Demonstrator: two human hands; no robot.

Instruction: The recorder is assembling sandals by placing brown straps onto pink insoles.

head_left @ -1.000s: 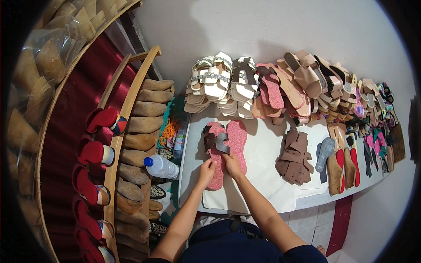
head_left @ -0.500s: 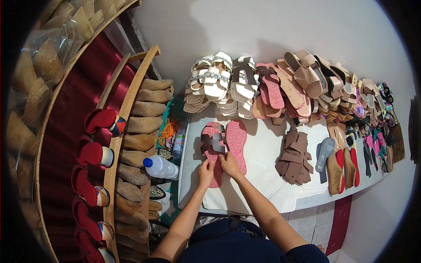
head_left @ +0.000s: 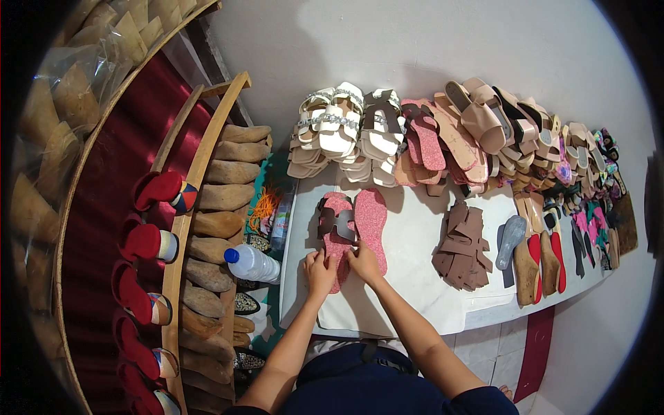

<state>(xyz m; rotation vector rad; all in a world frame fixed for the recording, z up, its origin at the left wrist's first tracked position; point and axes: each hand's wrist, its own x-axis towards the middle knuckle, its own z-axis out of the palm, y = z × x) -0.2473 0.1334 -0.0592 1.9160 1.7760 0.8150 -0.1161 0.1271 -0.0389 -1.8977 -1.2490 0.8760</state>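
Hands meet at the near end of two pink glittery insoles lying side by side on the white counter (head_left: 415, 290). The left hand (head_left: 319, 268) rests on the heel of the left insole (head_left: 337, 238), its fingers seemingly pinching the edge, though the grip is too small to tell surely. The right hand (head_left: 364, 261) presses fingers down at the heel of the right insole (head_left: 371, 220). A brown cut-out strap (head_left: 337, 221) lies across the left insole. A plastic water bottle (head_left: 252, 263) sits left of the counter, a stack of brown straps (head_left: 463, 245) to the right.
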